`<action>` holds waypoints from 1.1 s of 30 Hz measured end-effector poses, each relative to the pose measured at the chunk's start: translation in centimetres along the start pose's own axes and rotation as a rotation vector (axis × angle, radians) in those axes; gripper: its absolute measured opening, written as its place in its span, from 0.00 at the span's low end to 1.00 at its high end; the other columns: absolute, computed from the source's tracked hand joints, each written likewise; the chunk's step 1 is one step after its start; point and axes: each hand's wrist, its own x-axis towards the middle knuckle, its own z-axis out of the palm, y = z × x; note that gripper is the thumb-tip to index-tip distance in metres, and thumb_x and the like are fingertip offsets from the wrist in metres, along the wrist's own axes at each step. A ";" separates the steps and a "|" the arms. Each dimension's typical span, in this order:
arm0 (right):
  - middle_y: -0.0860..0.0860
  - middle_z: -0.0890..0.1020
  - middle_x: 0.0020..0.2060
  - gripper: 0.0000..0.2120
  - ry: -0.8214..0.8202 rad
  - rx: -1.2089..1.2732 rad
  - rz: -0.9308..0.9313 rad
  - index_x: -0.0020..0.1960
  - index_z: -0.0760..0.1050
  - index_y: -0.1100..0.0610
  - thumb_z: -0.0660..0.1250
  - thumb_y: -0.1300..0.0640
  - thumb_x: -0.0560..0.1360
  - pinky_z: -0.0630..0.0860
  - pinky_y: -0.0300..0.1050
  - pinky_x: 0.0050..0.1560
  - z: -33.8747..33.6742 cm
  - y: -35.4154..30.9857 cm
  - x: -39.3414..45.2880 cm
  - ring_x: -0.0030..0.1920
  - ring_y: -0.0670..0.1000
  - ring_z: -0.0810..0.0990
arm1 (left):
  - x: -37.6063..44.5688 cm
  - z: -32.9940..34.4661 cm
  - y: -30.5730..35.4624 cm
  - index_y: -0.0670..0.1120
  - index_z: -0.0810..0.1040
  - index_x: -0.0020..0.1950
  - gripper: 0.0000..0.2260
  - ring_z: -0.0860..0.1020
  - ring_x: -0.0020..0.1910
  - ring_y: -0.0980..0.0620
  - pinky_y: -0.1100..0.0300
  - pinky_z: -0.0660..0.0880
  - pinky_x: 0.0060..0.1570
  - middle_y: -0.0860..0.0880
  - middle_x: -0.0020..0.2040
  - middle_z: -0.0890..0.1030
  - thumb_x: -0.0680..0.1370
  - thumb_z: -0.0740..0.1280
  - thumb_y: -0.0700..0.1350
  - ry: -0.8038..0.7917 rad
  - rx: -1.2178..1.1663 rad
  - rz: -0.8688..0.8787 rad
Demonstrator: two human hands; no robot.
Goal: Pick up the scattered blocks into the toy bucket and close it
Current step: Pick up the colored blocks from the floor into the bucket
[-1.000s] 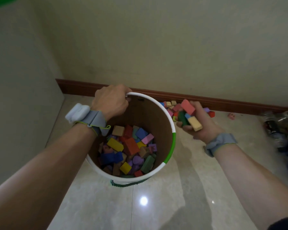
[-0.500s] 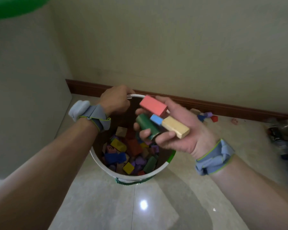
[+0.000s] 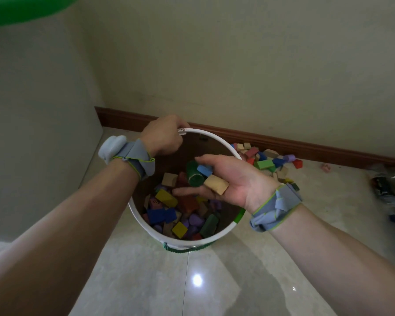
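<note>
A: Blocks (image 3: 216, 184) — 3 lie on the right hand (image 3: 235, 179), its grip open, palm up, above the toy bucket (image 3: 146, 224). Left hand (image 3: 163, 139) grips the rim at 12 o'clock.

B: Risk?

A: The tan block, long axis toward 4 o'clock, could slide past the rim onto the floor (image 3: 192, 281).

There was 1 view, from a camera worn on the person's head. It looked forward and steeply down over both forearms, close above the open toy bucket (image 3: 224, 233), whose inside showed almost from the top. It faced a room corner, where the baseboard (image 3: 283, 142) crossed the upper middle of the picture. The wide lens bent the floor (image 3: 146, 281) and walls. With only 1 camera, no second view shared the scene.
</note>
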 end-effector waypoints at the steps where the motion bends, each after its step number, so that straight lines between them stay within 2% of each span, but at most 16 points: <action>1: 0.62 0.72 0.65 0.18 0.014 0.006 -0.010 0.69 0.65 0.60 0.64 0.63 0.81 0.82 0.66 0.46 0.0 0.2 0.2 0.53 0.74 0.81 | 0.0 0.1 0.0 0.54 0.79 0.59 0.16 0.76 0.57 0.41 0.53 0.73 0.54 0.45 0.57 0.80 0.75 0.64 0.39 -0.008 -0.002 0.005; 2: 0.64 0.71 0.67 0.19 0.019 -0.024 -0.027 0.70 0.65 0.61 0.62 0.65 0.81 0.82 0.67 0.48 0.2 0.3 0.3 0.52 0.74 0.81 | 0.0 0.0 0.0 0.54 0.79 0.59 0.16 0.76 0.57 0.41 0.54 0.73 0.54 0.45 0.57 0.80 0.75 0.64 0.39 -0.008 -0.005 0.009; 4: 0.67 0.70 0.68 0.16 0.002 -0.161 -0.068 0.68 0.69 0.63 0.57 0.70 0.81 0.84 0.60 0.39 0.6 0.6 0.3 0.48 0.73 0.82 | -0.1 0.0 0.0 0.54 0.79 0.58 0.16 0.76 0.58 0.42 0.56 0.71 0.52 0.45 0.57 0.80 0.74 0.64 0.39 -0.002 -0.008 0.012; 6: 0.67 0.74 0.65 0.15 -0.030 -0.273 -0.094 0.66 0.73 0.64 0.57 0.70 0.81 0.84 0.55 0.35 1.0 1.0 0.2 0.51 0.71 0.82 | 0.0 0.0 -0.1 0.55 0.79 0.58 0.16 0.76 0.57 0.42 0.57 0.71 0.51 0.46 0.57 0.80 0.74 0.64 0.39 0.001 -0.010 0.009; 9: 0.65 0.79 0.61 0.13 -0.060 -0.373 -0.128 0.65 0.74 0.64 0.60 0.65 0.82 0.84 0.56 0.41 1.5 1.3 -0.3 0.52 0.66 0.84 | -0.1 0.1 0.0 0.55 0.79 0.58 0.16 0.76 0.56 0.42 0.56 0.71 0.51 0.46 0.57 0.80 0.74 0.64 0.39 -0.003 -0.006 0.000; 13: 0.61 0.81 0.59 0.11 -0.002 -0.723 -0.258 0.61 0.79 0.58 0.64 0.63 0.80 0.79 0.60 0.58 1.1 1.7 -1.1 0.55 0.58 0.81 | -0.2 0.3 0.1 0.55 0.79 0.59 0.15 0.76 0.57 0.41 0.54 0.73 0.54 0.45 0.58 0.79 0.75 0.65 0.42 0.003 0.019 -0.003; 16: 0.59 0.82 0.58 0.10 -0.017 -0.954 -0.328 0.59 0.79 0.55 0.63 0.60 0.81 0.79 0.56 0.57 0.5 2.0 -2.5 0.60 0.60 0.81 | -0.3 0.6 0.6 0.57 0.79 0.58 0.11 0.76 0.56 0.40 0.52 0.73 0.55 0.45 0.57 0.80 0.76 0.65 0.50 0.011 0.052 0.001; 18: 0.61 0.83 0.56 0.09 -0.046 -0.938 -0.395 0.57 0.79 0.58 0.61 0.62 0.82 0.81 0.56 0.54 0.0 2.0 -3.2 0.56 0.60 0.83 | -0.4 0.9 0.9 0.58 0.79 0.57 0.10 0.76 0.55 0.39 0.52 0.72 0.52 0.45 0.56 0.80 0.77 0.64 0.53 0.040 0.089 0.006; 20: 0.63 0.83 0.53 0.09 -0.068 -0.878 -0.516 0.57 0.79 0.62 0.61 0.64 0.82 0.83 0.51 0.48 -0.6 1.6 -3.8 0.50 0.58 0.84 | -0.5 1.1 0.9 0.59 0.79 0.56 0.10 0.77 0.55 0.39 0.52 0.72 0.51 0.44 0.56 0.80 0.77 0.63 0.55 0.056 0.117 0.017; 23: 0.62 0.84 0.43 0.08 -0.085 -0.557 -0.777 0.53 0.78 0.65 0.60 0.65 0.83 0.81 0.44 0.36 -1.9 0.3 -4.0 0.40 0.56 0.85 | -0.2 1.4 1.1 0.60 0.79 0.55 0.10 0.77 0.54 0.39 0.52 0.72 0.49 0.44 0.56 0.81 0.76 0.63 0.55 0.059 0.137 0.025; 25: 0.57 0.82 0.35 0.09 0.089 -0.308 -0.991 0.48 0.78 0.62 0.60 0.64 0.82 0.78 0.43 0.29 -3.9 -1.4 -3.0 0.32 0.54 0.83 | -0.2 1.6 1.2 0.60 0.79 0.56 0.10 0.77 0.54 0.38 0.51 0.73 0.50 0.44 0.56 0.80 0.76 0.63 0.55 0.067 0.140 0.026; 27: 0.54 0.81 0.30 0.08 0.412 -0.167 -1.131 0.46 0.78 0.60 0.61 0.63 0.81 0.75 0.43 0.26 -7.1 -3.3 -1.1 0.28 0.52 0.79 | -0.1 1.8 1.4 0.60 0.79 0.56 0.10 0.77 0.54 0.38 0.50 0.73 0.50 0.44 0.56 0.80 0.76 0.63 0.55 0.071 0.146 0.033; 28: 0.53 0.81 0.31 0.07 0.572 -0.163 -1.155 0.47 0.78 0.60 0.62 0.62 0.80 0.76 0.45 0.29 -9.2 -4.0 0.2 0.29 0.52 0.80 | 0.1 2.0 1.5 0.60 0.79 0.56 0.10 0.77 0.54 0.38 0.51 0.72 0.50 0.44 0.56 0.80 0.76 0.63 0.55 0.073 0.150 0.035; 30: 0.52 0.83 0.42 0.08 0.864 -0.424 -1.121 0.55 0.77 0.58 0.64 0.57 0.79 0.80 0.56 0.47 -14.0 -4.0 3.0 0.44 0.54 0.82 | 0.2 2.1 1.5 0.61 0.79 0.57 0.11 0.77 0.55 0.38 0.51 0.71 0.50 0.44 0.57 0.80 0.76 0.63 0.56 0.079 0.157 0.031; 31: 0.52 0.82 0.51 0.13 0.972 -0.632 -1.057 0.62 0.75 0.56 0.65 0.53 0.79 0.76 0.57 0.57 -16.8 -3.2 4.3 0.53 0.55 0.80 | 0.3 2.2 1.6 0.61 0.79 0.57 0.11 0.76 0.55 0.38 0.51 0.71 0.50 0.44 0.57 0.80 0.76 0.63 0.56 0.080 0.162 0.032; 33: 0.55 0.73 0.68 0.26 1.118 -0.965 -0.898 0.74 0.67 0.51 0.67 0.47 0.77 0.69 0.56 0.65 -22.8 -0.7 6.5 0.67 0.60 0.70 | 0.8 2.5 1.9 0.61 0.78 0.57 0.11 0.76 0.55 0.38 0.51 0.71 0.49 0.44 0.57 0.80 0.76 0.63 0.56 0.081 0.176 0.041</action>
